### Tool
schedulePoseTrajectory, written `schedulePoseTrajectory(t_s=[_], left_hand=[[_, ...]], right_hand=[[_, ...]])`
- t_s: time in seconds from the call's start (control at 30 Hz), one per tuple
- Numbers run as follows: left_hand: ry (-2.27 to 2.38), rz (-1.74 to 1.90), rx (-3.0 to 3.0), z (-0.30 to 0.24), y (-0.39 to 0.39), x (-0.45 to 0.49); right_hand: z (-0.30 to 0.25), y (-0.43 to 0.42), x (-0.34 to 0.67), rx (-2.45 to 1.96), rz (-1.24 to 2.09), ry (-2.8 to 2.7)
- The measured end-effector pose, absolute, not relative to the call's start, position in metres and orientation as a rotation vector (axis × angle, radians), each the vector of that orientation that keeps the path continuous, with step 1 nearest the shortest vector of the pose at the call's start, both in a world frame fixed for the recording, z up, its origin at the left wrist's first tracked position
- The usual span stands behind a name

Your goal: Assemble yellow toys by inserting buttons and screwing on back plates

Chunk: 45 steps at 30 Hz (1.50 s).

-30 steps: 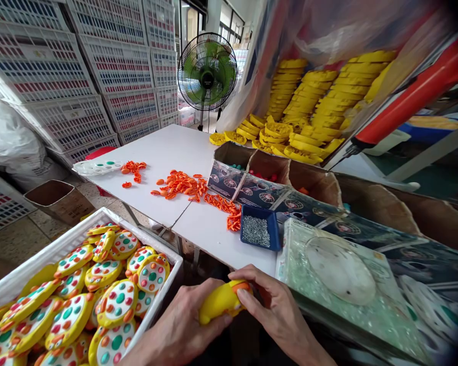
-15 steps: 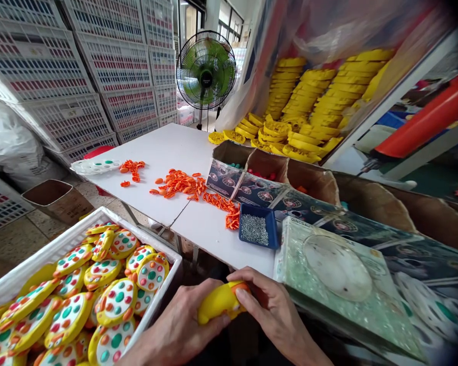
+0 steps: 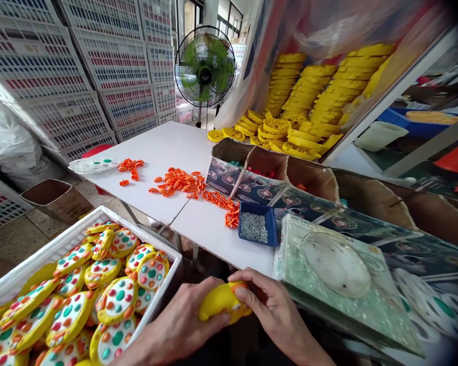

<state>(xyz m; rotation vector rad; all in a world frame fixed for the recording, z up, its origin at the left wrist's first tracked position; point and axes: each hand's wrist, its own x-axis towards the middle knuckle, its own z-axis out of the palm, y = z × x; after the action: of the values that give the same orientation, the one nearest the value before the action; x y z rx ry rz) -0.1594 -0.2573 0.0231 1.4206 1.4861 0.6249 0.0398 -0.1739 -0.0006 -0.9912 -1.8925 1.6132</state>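
Note:
Between my two hands, low in the middle of the view, is a yellow plastic toy (image 3: 218, 301) with an orange part at its right end. My left hand (image 3: 189, 317) wraps round its left side, thumb along the lower edge. The fingers and thumb of my right hand (image 3: 269, 305) pinch the orange end. The toy's far face is hidden from me. To the left, a white crate (image 3: 175, 264) holds many finished-looking yellow toys (image 3: 118, 300) with white faces and coloured dots. Ahead on the table, a blue tray (image 3: 275, 234) holds small metal screws (image 3: 254, 227).
Orange plastic parts (image 3: 183, 183) lie heaped on the white table (image 3: 156, 147). Cardboard bins (image 3: 313, 180) line its right side, near a green box (image 3: 290, 254). Yellow shells (image 3: 309, 96) are stacked behind. A fan (image 3: 205, 75) and crate stacks (image 3: 110, 61) stand farther back.
The red-orange tool hanging at the right has swung mostly out of view to the right. Both hands keep hold of the toy, which has turned very slightly.

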Motion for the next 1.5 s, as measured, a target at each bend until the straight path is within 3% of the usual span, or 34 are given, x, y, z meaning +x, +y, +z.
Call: schedulePoseTrajectory(t_s=[0.2, 0.43, 0.63, 0.8, 1.1, 1.17, 1.37, 1.5], left_hand=[[1.204, 0.718, 1.167, 0.024, -0.255, -0.178], [0.999, 0.787, 0.899, 0.020, -0.256, -0.184], [0.924, 0.942, 0.669, 0.005, -0.256, -0.183], [0.959, 1.170, 0.411, -0.008, -0.250, -0.189], [0.892, 1.239, 0.426, -0.014, -0.257, -0.208], [0.938, 1.268, 0.395, -0.014, -0.261, -0.211], [1.084, 1.340, 0.310, -0.013, -0.269, -0.221], [1.099, 1.358, 0.289, -0.013, -0.273, -0.225]], right_hand=[[0.007, -0.163, 0.048, -0.933, 1.869, -1.846], [0.013, -0.171, 0.043, -0.930, 1.680, -1.915], [0.004, -0.164, 0.039, -0.966, 1.954, -1.667], [-0.009, -0.166, 0.032, -1.072, 1.889, -1.643], [-0.030, -0.174, 0.003, -1.076, 1.846, -1.586], [-0.031, -0.169, -0.004, -1.077, 1.694, -1.744], [-0.014, -0.108, -0.055, -1.013, 0.648, -2.297], [-0.006, -0.053, -0.112, -1.066, 0.517, -2.412]])
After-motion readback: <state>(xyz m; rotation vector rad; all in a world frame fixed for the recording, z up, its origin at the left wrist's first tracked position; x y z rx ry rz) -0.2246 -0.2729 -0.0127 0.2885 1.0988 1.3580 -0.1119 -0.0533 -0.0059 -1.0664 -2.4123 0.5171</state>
